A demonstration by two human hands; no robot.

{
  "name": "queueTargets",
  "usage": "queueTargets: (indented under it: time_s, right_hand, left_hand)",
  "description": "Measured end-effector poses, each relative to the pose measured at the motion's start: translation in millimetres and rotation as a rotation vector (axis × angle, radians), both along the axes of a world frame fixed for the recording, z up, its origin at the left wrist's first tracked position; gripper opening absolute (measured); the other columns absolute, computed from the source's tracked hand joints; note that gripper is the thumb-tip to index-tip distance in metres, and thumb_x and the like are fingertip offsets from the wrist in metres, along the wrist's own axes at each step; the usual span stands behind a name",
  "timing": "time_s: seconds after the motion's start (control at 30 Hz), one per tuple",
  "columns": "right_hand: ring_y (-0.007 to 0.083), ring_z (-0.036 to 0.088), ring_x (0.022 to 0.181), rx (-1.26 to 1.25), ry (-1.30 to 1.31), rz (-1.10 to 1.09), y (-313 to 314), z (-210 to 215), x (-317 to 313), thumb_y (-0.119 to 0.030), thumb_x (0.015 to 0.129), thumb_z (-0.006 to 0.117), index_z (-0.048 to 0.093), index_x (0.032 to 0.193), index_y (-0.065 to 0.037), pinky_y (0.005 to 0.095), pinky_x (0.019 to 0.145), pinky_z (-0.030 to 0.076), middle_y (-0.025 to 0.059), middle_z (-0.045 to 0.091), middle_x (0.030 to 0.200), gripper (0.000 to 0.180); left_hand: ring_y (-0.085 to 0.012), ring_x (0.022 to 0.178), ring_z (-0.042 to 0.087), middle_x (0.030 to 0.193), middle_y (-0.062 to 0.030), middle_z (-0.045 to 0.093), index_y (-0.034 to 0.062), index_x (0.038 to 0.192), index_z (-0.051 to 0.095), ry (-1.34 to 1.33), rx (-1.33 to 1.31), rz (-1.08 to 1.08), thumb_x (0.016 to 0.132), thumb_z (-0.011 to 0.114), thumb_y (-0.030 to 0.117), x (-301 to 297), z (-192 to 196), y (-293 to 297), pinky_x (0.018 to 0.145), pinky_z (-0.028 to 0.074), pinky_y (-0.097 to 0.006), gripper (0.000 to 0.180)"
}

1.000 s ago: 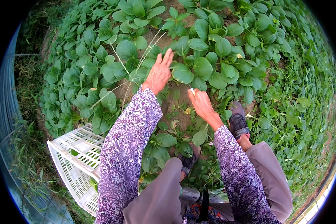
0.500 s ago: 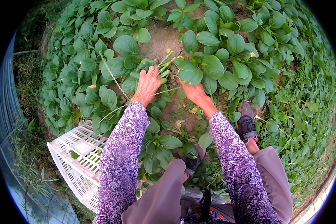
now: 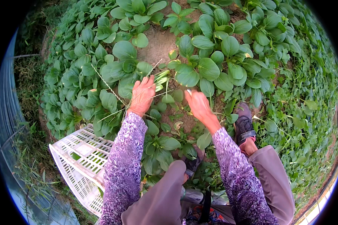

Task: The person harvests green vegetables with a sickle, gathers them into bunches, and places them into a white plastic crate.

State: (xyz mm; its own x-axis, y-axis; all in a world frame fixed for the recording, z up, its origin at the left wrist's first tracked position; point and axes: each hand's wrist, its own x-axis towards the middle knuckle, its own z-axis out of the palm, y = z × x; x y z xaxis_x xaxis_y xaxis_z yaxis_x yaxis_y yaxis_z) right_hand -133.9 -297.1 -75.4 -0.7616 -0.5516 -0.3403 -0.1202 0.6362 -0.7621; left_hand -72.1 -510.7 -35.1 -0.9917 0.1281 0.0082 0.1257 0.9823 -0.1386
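Observation:
My left hand point(image 3: 142, 96) is closed round a small bunch of bok choy, its pale green stems point(image 3: 161, 80) sticking out to the right past my fingers. Several thin, pale strands point(image 3: 108, 85) fan out around that hand; whether they are string or dry stalks I cannot tell. To the right, my right hand point(image 3: 199, 107) is closed above the soil, with a small whitish tip point(image 3: 189, 91) showing at its fingers. The rest of what it grips is hidden. Just beyond it grows a large bok choy plant point(image 3: 208, 69).
A white slatted plastic crate point(image 3: 84, 140) stands tilted at my lower left. More bok choy point(image 3: 84, 75) crowds the left, with low leafy growth point(image 3: 304, 112) on the right. My shoes point(image 3: 245, 122) stand among the plants. Dark sheeting point(image 3: 7, 101) runs along the far left.
My right hand has drawn back from under the large plant's leaves, down and slightly right. My left hand, with the bok choy bunch, has shifted slightly left and down.

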Motion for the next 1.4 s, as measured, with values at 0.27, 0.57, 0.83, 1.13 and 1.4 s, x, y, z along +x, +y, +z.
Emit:
queueTargets:
  time_s: [0.27,0.57,0.83,1.13,1.4]
  right_hand:
    - [0.0128,0.047,0.045,-0.179,-0.093,-0.482,92.1,87.7,32.6,-0.036,0.080,0.063,0.048,0.068,-0.001,0.0306,0.044,0.037,0.0068,0.043,0.050,0.040]
    - [0.0088,0.051,0.055,-0.535,-0.588,-0.030,114.0,70.5,-4.0,-0.009,0.070,0.068,0.054,0.079,-0.002,0.0230,0.045,0.039,0.0012,0.052,0.065,0.018]
    - [0.0092,0.051,0.053,-0.566,-0.555,-0.270,127.1,67.3,15.1,0.003,0.069,0.058,0.052,0.084,-0.001,0.0221,0.045,0.040,0.0031,0.053,0.072,0.017]
    - [0.0056,0.047,0.052,-0.654,-0.691,-0.384,131.9,86.2,17.0,-0.020,0.077,0.070,0.051,0.101,-0.002,0.0184,0.043,0.034,0.0031,0.058,0.075,0.035]
    - [0.0060,0.047,0.048,-0.567,-0.554,-0.600,159.6,76.1,32.6,-0.009,0.069,0.075,0.052,0.093,0.003,0.0190,0.040,0.034,0.0033,0.054,0.072,0.036]
  left_hand:
    - [-0.0202,0.097,0.052,0.120,-0.0034,0.054,0.0027,0.075,0.060,0.134,0.271,-0.198,0.065,0.059,0.007,31.3,79.4,83.8,0.070,0.042,-0.032,0.011]
    - [-0.0217,0.094,0.053,0.110,-0.0038,0.057,0.0037,0.077,0.059,0.002,0.452,-0.393,0.063,0.060,0.007,54.1,100.2,141.7,0.071,0.044,-0.033,0.014]
    - [-0.0255,0.084,0.054,0.096,-0.0085,0.060,0.0004,0.080,0.058,-0.191,1.037,-0.076,0.059,0.070,0.004,67.3,77.9,138.4,0.071,0.045,-0.034,0.025]
    - [-0.0102,0.075,0.046,0.080,-0.0011,0.049,-0.0041,0.086,0.056,-0.554,1.563,0.577,0.071,0.070,0.015,71.9,75.6,146.5,0.069,0.038,-0.024,0.028]
    - [-0.0087,0.071,0.044,0.078,0.0010,0.047,-0.0008,0.081,0.053,-0.593,1.504,0.577,0.073,0.068,0.017,69.4,64.9,121.4,0.064,0.037,-0.023,0.025]
